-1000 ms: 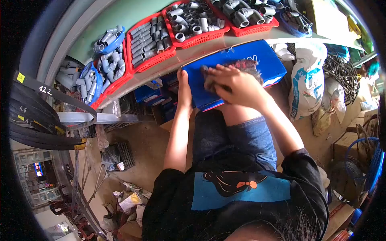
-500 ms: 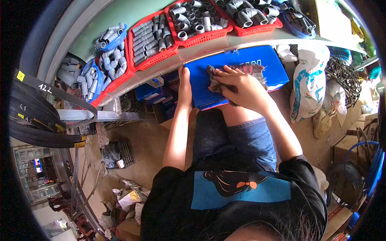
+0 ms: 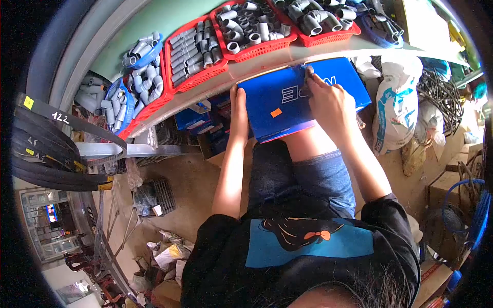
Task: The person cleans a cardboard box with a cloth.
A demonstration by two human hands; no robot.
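Observation:
A blue cardboard box point(image 3: 269, 95) with white outlined letters and a small orange sticker rests over my lap, against the shelf edge. My left hand point(image 3: 239, 115) grips its left side, thumb at the upper corner. My right hand point(image 3: 333, 102) lies over the right part of the top face, fingers reaching towards the far edge. A bit of dark, dirty cloth point(image 3: 309, 72) shows at those fingertips; my hand hides the rest of it.
Red baskets point(image 3: 259, 53) of grey pipe fittings line the shelf ahead, with blue baskets point(image 3: 123, 123) at the left. A white sack point(image 3: 395, 110) stands at the right. Black belts point(image 3: 51, 156) hang at the left; more blue boxes point(image 3: 197, 120) sit under the shelf.
My right hand has slid with the cloth towards the box's far edge, and the cloth is bunched instead of spread. The letters and orange sticker are uncovered. My left hand stays put.

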